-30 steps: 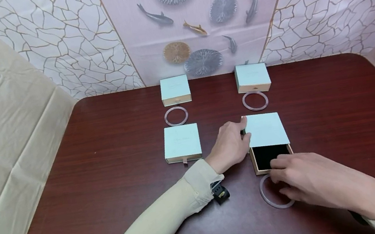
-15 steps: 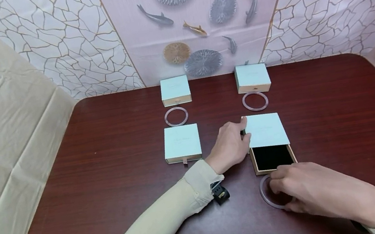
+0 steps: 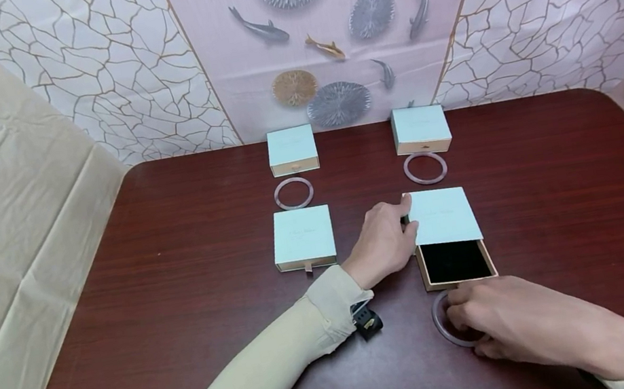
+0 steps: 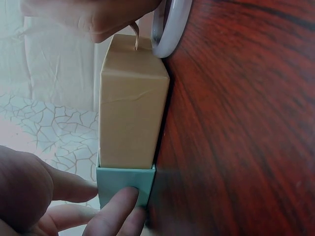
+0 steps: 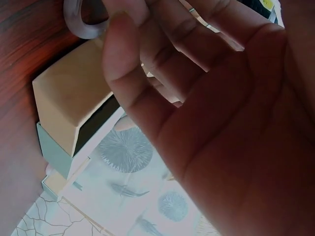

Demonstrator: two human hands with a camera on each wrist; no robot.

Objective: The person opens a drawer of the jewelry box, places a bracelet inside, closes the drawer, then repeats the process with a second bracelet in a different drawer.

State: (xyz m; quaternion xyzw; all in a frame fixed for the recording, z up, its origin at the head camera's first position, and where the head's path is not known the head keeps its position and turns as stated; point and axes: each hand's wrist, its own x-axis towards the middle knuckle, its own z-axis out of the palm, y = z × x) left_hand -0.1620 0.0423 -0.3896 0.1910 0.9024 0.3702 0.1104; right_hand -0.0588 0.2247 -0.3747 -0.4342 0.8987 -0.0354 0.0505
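My left hand holds the pale mint sleeve of a drawer-style jewelry box by its left side, the fingertips against its side wall. The tan drawer is pulled partway out toward me and shows a black lining. Just in front of it lies a pale lilac bangle. My right hand pinches that bangle at its right side, fingers bent down inside the ring and thumb at its near edge. Part of the bangle is hidden under this hand.
To the left stands a closed mint box with a ribbon tab. Behind are two more boxes, one back left and one back right, each with a bangle in front. A patterned cloth hangs behind the table.
My right hand has moved down and slightly left from over the drawer's front corner to the bangle, its fingers closing at the ring. The left hand and box have stayed still.
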